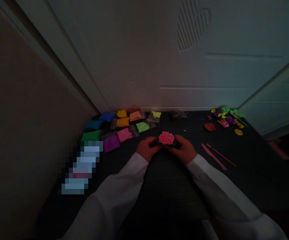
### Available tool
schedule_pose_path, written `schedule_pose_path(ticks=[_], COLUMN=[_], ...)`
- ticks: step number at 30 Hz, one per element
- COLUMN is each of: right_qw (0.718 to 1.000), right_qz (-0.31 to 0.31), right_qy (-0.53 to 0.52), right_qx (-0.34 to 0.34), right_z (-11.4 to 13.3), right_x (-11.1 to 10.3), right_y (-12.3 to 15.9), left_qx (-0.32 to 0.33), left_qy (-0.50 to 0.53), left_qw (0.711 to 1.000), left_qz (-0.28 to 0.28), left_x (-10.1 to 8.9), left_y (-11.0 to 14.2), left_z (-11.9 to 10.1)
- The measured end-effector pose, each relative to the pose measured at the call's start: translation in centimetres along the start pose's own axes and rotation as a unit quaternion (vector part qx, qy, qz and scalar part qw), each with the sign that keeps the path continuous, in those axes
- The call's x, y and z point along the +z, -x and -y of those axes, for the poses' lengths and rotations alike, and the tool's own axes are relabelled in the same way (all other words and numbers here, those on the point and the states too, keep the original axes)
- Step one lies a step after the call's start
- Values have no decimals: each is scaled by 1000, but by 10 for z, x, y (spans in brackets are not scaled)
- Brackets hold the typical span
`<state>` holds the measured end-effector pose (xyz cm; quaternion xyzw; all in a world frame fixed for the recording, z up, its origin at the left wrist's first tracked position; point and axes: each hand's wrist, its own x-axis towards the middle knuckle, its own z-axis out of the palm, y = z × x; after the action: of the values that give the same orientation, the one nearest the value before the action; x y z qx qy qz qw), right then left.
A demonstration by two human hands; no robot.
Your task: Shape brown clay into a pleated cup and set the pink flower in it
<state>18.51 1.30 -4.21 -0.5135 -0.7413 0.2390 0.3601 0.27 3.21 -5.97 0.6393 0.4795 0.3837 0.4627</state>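
Observation:
Between my two hands is a clay flower bouquet (166,138), a cluster of small pink blooms with green bits and a dark part around it. My left hand (147,148) grips its left side, fingers curled and partly hidden. From the right, my right hand (184,148) closes on the opposite side. Right of my hands, a pink clay knife (214,156) and a thin pink stick tool (221,155) lie on the dark table (169,186). A small green scrap (184,130) rests just beyond my right hand.
Bags of coloured clay, including a purple bag (111,143) and a pink bag (124,134), spread along the back left. A blurred bright panel (83,168) lies at left. Finished-looking clay shapes (226,116) and a red lump (210,127) sit back right. A white panel (144,60) rises behind.

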Motion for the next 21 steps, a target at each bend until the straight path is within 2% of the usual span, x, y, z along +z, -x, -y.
schedule_pose_path(ticks=[8, 13, 16, 21], right_qw=[999, 996, 993, 983], right_qz=[-6, 2, -5, -52], right_qy=[19, 33, 44, 65], right_qx=[40, 79, 107, 163], right_z=[3, -7, -22, -59], right_x=[-14, -30, -52, -109], right_y=[2, 11, 20, 36], left_qx=[-1, -9, -11, -9], left_qy=[9, -2, -2, 6], left_qw=[1000, 999, 999, 999], left_qz=[-14, -34, -40, -44], left_x=[2, 0, -2, -3], left_y=[-1, 0, 0, -2], left_z=[-4, -15, -18, -16])
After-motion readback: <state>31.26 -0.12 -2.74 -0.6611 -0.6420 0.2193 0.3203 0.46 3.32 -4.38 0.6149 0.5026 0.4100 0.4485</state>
